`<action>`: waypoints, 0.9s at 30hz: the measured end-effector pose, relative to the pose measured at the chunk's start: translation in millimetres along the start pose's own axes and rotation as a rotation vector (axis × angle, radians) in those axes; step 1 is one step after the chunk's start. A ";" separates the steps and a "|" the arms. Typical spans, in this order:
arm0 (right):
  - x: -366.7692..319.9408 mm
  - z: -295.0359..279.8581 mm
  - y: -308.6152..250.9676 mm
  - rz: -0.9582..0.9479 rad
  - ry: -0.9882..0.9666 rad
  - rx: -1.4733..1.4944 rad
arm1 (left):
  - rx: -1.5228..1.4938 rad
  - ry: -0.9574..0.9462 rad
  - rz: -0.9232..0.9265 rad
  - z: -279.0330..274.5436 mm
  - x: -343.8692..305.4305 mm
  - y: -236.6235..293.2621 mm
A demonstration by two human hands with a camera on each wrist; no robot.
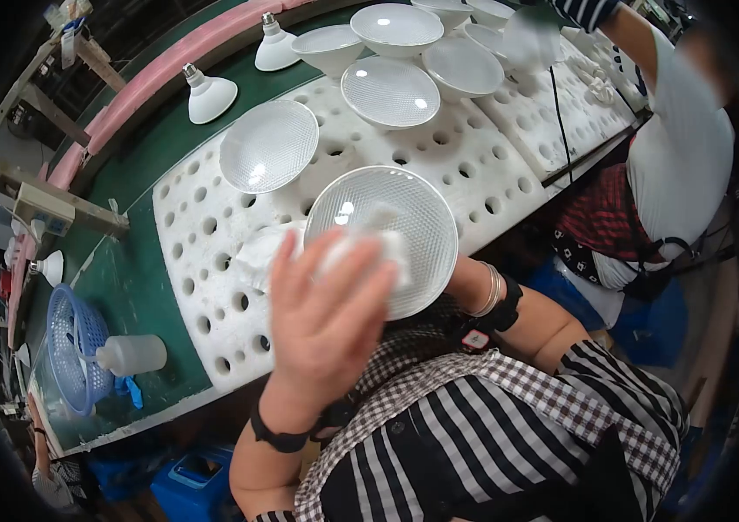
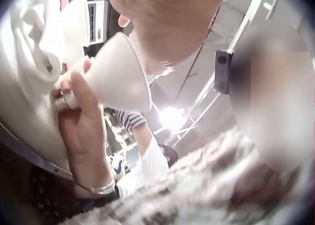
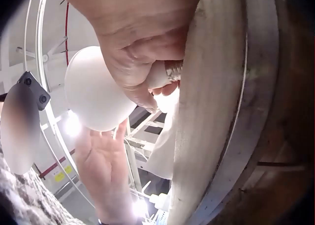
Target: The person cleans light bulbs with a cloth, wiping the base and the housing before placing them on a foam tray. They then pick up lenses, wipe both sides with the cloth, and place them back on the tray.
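Observation:
A white reflector lamp bulb (image 1: 426,213) with a textured glass face is held up in front of the person, its face towards the head camera. The right hand (image 2: 86,117) grips it from below by the neck, near the metal screw base, as both wrist views show. In the head view that hand is mostly behind the bulb. Over the bulb's face lies the left hand (image 1: 326,317), its fingers extended, pressing a blurred white cloth (image 1: 397,259) on the glass. From the right wrist, the left hand's palm (image 3: 106,158) shows beyond the bulb.
A white foam board (image 1: 204,300) full of holes lies on the green table (image 1: 139,291), with several similar bulbs (image 1: 391,91) standing in it. Crumpled white cloth (image 1: 265,257) lies beside the left hand. A blue basket (image 1: 65,348) and a bottle (image 1: 134,354) stand left. Another person (image 1: 682,165) works at right.

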State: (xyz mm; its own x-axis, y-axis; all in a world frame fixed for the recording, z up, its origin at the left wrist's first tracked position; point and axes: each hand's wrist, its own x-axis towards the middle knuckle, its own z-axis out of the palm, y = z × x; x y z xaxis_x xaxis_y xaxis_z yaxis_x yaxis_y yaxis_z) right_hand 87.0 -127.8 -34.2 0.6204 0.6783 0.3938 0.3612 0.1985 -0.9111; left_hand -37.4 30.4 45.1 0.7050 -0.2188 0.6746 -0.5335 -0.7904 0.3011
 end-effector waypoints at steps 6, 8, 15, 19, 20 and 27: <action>-16.1 16.2 1.7 0.420 0.012 0.329 | -0.191 0.196 -0.295 -2.4 -12.4 -38.7; -19.8 18.8 13.4 0.269 0.079 0.570 | -0.057 0.247 -0.288 -7.5 -32.8 -59.6; -20.4 15.4 17.1 0.292 0.046 0.729 | 0.484 -0.139 -0.477 -33.5 -57.4 -102.7; -15.6 8.4 16.4 0.266 0.083 0.508 | 0.568 -0.074 -0.502 -23.6 -49.1 -76.1; -14.7 6.4 22.7 0.268 0.083 0.508 | 0.372 -0.075 -0.447 -13.7 -44.6 -62.2; -18.7 -2.5 25.3 -0.106 0.170 -0.124 | 0.288 -0.233 -0.339 32.4 -30.8 -57.0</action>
State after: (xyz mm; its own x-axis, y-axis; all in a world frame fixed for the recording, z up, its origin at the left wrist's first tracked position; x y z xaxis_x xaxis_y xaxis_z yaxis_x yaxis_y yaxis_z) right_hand 86.2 -137.2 -64.3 0.6788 0.5271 0.5113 0.5069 0.1673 -0.8456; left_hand -13.5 63.7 -14.7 0.9196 -0.0185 0.3925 -0.1288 -0.9579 0.2566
